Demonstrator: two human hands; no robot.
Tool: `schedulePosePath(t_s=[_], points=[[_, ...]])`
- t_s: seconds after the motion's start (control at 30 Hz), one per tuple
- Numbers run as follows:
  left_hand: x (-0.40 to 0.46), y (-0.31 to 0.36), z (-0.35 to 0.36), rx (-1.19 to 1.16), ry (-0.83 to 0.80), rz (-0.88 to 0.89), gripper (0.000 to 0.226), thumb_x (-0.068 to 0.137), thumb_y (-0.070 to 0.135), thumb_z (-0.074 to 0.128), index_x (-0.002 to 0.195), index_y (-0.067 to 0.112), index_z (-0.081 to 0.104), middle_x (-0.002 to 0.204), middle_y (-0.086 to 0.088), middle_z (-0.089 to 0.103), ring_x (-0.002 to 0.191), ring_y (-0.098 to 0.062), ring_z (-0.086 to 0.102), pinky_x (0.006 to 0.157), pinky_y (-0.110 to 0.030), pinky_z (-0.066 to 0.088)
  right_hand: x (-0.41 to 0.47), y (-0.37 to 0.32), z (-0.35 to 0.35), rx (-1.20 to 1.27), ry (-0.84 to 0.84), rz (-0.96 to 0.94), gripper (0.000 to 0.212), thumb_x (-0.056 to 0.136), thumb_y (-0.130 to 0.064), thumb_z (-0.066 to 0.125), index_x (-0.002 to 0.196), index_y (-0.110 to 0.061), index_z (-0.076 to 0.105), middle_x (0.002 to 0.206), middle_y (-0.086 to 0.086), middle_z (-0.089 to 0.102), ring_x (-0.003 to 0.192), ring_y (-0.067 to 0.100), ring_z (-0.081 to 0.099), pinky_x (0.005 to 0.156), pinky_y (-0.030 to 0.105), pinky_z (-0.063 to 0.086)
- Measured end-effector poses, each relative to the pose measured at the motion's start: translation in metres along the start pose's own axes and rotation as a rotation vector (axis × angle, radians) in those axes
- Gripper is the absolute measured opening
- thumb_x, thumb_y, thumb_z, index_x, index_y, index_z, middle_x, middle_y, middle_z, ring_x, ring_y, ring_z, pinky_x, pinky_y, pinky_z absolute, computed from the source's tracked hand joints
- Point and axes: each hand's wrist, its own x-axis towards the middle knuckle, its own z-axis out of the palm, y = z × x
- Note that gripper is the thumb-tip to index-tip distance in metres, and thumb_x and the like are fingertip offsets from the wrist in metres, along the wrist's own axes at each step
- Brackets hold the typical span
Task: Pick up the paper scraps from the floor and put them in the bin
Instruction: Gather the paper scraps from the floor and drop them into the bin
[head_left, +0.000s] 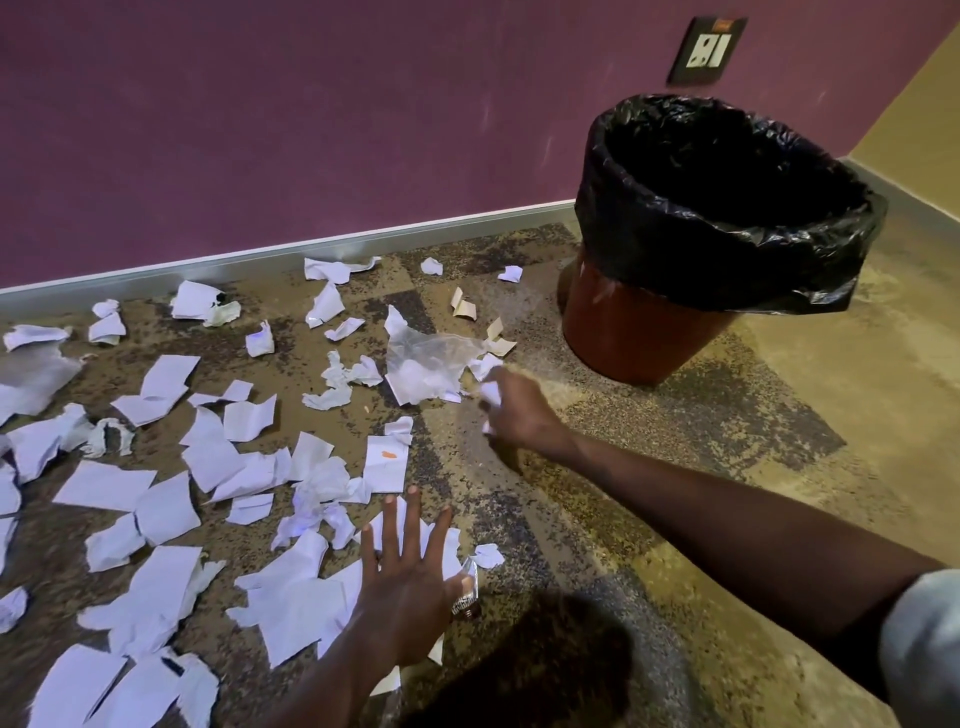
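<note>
Several white paper scraps lie scattered over the patterned carpet, filling the left half of the view. A brown bin lined with a black bag stands at the right, near the wall. My right hand reaches out just left of the bin's base and is closed around a crumpled paper scrap. My left hand hovers flat with fingers spread over scraps in the foreground, holding nothing. A clear plastic sheet lies among the scraps just beyond my right hand.
A purple wall with a grey skirting board runs behind the scraps. A wall socket sits above the bin. A small shiny wrapper lies by my left thumb. Bare carpet stretches right of the scraps.
</note>
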Motion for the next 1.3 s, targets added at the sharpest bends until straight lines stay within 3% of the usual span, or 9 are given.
schedulePosePath(t_s=[0.17,0.3,0.5,0.63,0.77,0.9,0.97,1.07,1.3], points=[[0.006,-0.002,0.012,-0.001,0.039,-0.017,0.080,0.090,0.071,0.018,0.150,0.034,-0.020,0.142,-0.010,-0.052,0.131,-0.035,-0.046,0.110,-0.056,-0.021,0.071,-0.004,-0.039,-0.129,0.257,0.004,0.041,0.089,-0.001,0.054,0.126,-0.019,0.054,0.123,0.021,0.053,0.104,0.039,0.059,0.076,0.032,0.046],[0.002,0.002,0.001,0.027,0.117,-0.040,0.086,0.079,0.072,0.053,0.151,0.031,0.030,0.160,-0.022,0.005,0.146,-0.045,0.009,0.111,-0.063,0.021,0.105,-0.002,-0.028,-0.059,0.036,0.229,0.045,0.096,-0.030,0.048,0.140,-0.021,0.040,0.146,0.023,0.034,0.135,0.044,0.033,0.110,0.045,0.031],[0.004,-0.002,0.007,0.077,0.186,-0.023,0.090,0.054,0.067,0.078,0.130,0.021,0.062,0.141,-0.026,0.048,0.126,-0.046,0.050,0.090,-0.061,0.045,0.088,-0.028,0.034,-0.250,-0.212,0.113,0.102,0.070,-0.094,0.034,0.154,-0.038,0.014,0.164,0.017,-0.007,0.148,0.050,-0.006,0.112,0.069,-0.003],[0.004,-0.001,0.006,0.072,0.194,-0.030,0.089,0.053,0.069,0.078,0.126,0.020,0.066,0.136,-0.024,0.054,0.122,-0.045,0.054,0.086,-0.061,0.048,0.059,-0.028,0.064,-0.411,0.024,-0.076,0.076,0.081,-0.077,0.047,0.141,-0.031,0.040,0.151,0.018,0.028,0.138,0.047,0.023,0.109,0.061,0.022],[0.006,0.000,0.010,0.049,0.161,-0.026,0.088,0.055,0.069,0.077,0.128,0.022,0.064,0.140,-0.023,0.052,0.125,-0.045,0.052,0.090,-0.061,0.045,0.041,-0.019,0.070,-0.321,0.139,-0.262,0.041,0.098,-0.040,0.048,0.130,-0.015,0.051,0.128,0.017,0.045,0.114,0.037,0.044,0.092,0.046,0.040],[0.007,0.000,0.009,0.024,0.154,-0.031,0.088,0.059,0.069,0.075,0.132,0.022,0.060,0.144,-0.024,0.047,0.130,-0.046,0.047,0.094,-0.062,0.042,0.042,-0.014,0.057,-0.163,0.041,-0.321,0.033,0.099,-0.024,0.050,0.123,-0.002,0.055,0.115,0.021,0.054,0.095,0.035,0.056,0.069,0.032,0.037],[0.006,0.001,0.008,0.000,0.129,-0.027,0.090,0.073,0.072,0.060,0.148,0.029,0.036,0.159,-0.024,0.012,0.145,-0.047,0.012,0.108,-0.064,0.020,0.043,-0.017,0.048,-0.035,0.036,-0.272,0.025,0.096,-0.020,0.055,0.110,0.000,0.060,0.105,0.020,0.059,0.089,0.032,0.059,0.067,0.029,0.034],[0.010,-0.006,0.018,-0.017,0.105,0.014,0.084,0.089,0.070,0.026,0.151,0.033,-0.017,0.145,-0.012,-0.049,0.130,-0.035,-0.048,0.107,-0.055,-0.022,0.042,-0.027,0.027,0.126,0.090,-0.214,0.014,0.092,-0.019,0.057,0.093,-0.005,0.061,0.086,0.010,0.062,0.076,0.027,0.060,0.055,0.030,0.041],[-0.004,0.000,-0.007,-0.037,-0.016,0.011,0.080,0.083,0.070,-0.011,0.151,0.028,-0.022,0.146,-0.014,-0.046,0.134,-0.036,-0.043,0.111,-0.057,-0.020,0.034,-0.068,-0.066,0.180,0.358,-0.285,0.028,0.091,-0.019,0.059,0.068,-0.016,0.043,0.060,-0.011,0.038,0.053,0.004,0.034,0.043,0.017,0.026]])
